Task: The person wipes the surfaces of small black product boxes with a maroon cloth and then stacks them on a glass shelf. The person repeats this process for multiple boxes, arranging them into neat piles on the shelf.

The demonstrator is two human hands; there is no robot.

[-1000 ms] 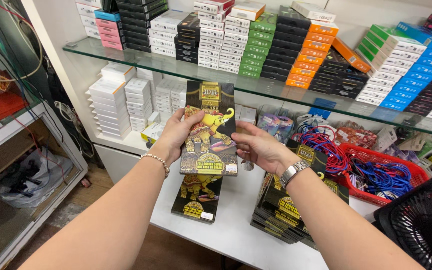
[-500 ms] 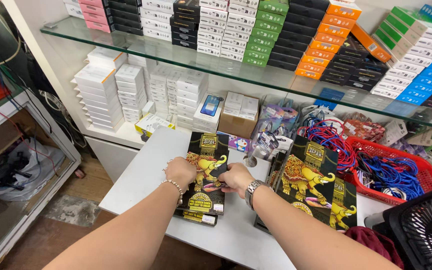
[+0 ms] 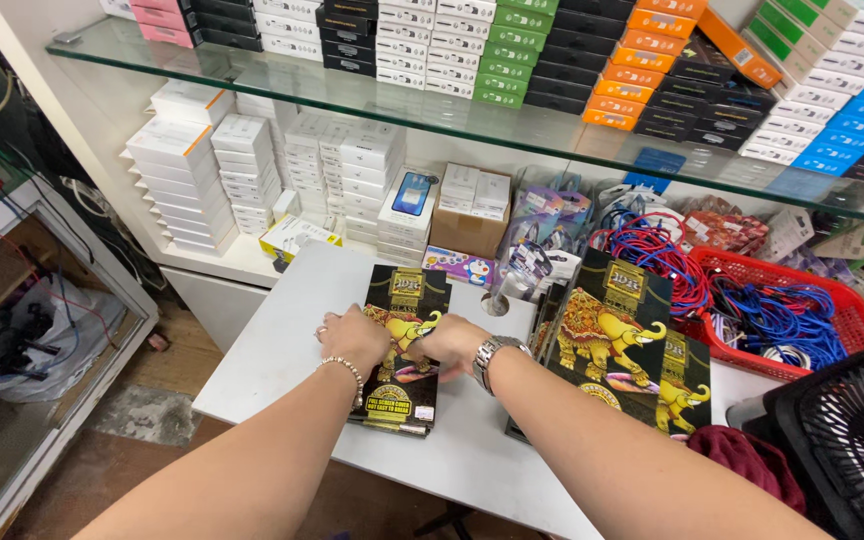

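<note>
Stack of flat black packs with glossy printed fronts and a yellow elephant figure lies on the white table, a smooth matte top. Packs are long rectangles; long axis runs from the person's near table edge toward the shelf wall, top end pointing away from the person, slightly tilted right.

Left hand lies on the stack's left side, fingers curled over the edge; beaded bracelet at the wrist. Right hand presses the stack's middle-right, metal watch on the wrist. Both hands close together, palms down, on the top pack; whether they grip it I cannot tell.

Left of the stack: bare tabletop out to the table edge. Right of the stack, just beside: a second pile of elephant packs, leaning up. Beyond that pile, a red mesh basket of blue and red cables. Behind the stack, a small cardboard box.
</note>
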